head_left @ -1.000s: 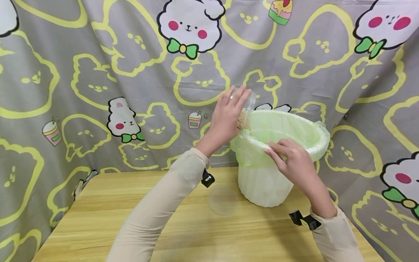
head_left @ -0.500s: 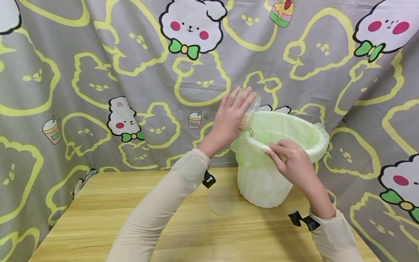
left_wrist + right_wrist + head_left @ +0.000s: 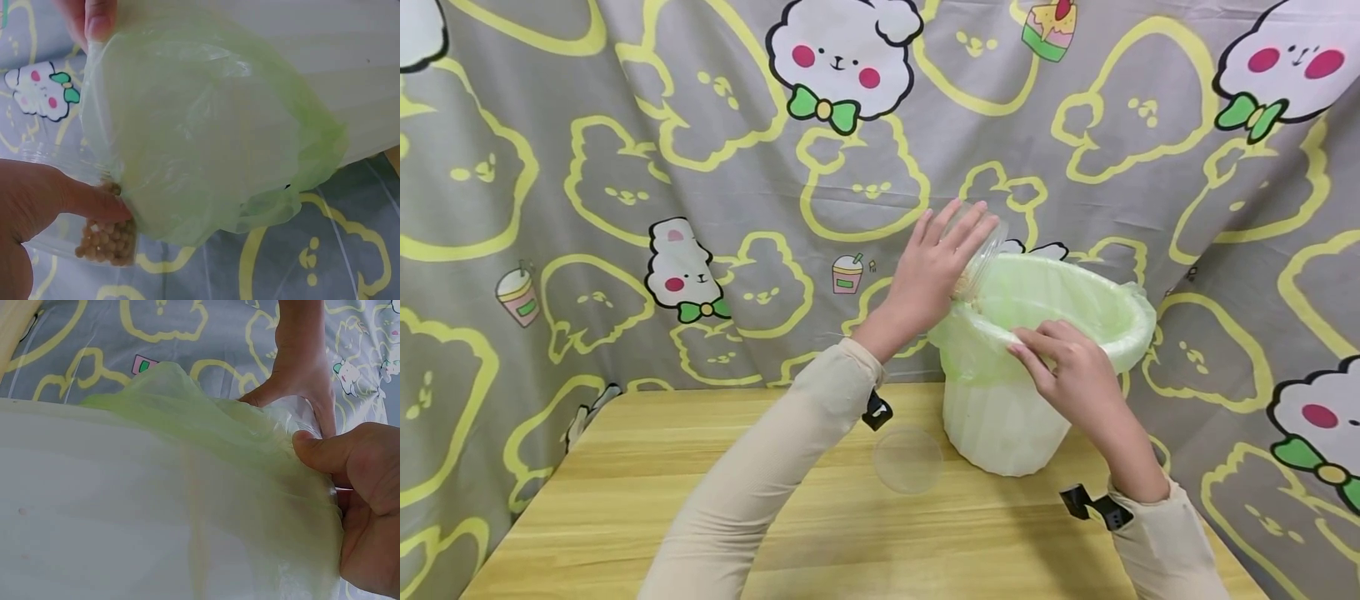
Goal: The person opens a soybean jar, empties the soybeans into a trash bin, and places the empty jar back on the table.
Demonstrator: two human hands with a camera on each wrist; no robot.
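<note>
My left hand (image 3: 928,271) grips a clear jar (image 3: 990,244), tipped over the left rim of a white bin (image 3: 1000,425). Small round beige beans (image 3: 107,242) are gathered at the jar's mouth in the left wrist view, with the thumb across its side. A thin green bin liner (image 3: 973,350) is folded over the rim. At the near side of that rim, my right hand (image 3: 1078,375) pinches the edge through the liner, thumb outside and fingers inside. The bottom of the bin's inside is hidden.
A clear round lid (image 3: 908,461) lies flat on the wooden table (image 3: 647,467), left of the bin. Close behind the bin hangs a grey patterned curtain (image 3: 760,200). Black wrist camera mounts (image 3: 1097,508) stick out from the sleeves.
My left hand has moved a little right with the jar, which now tips further over the bin's rim. The right hand stays in place on the rim.
</note>
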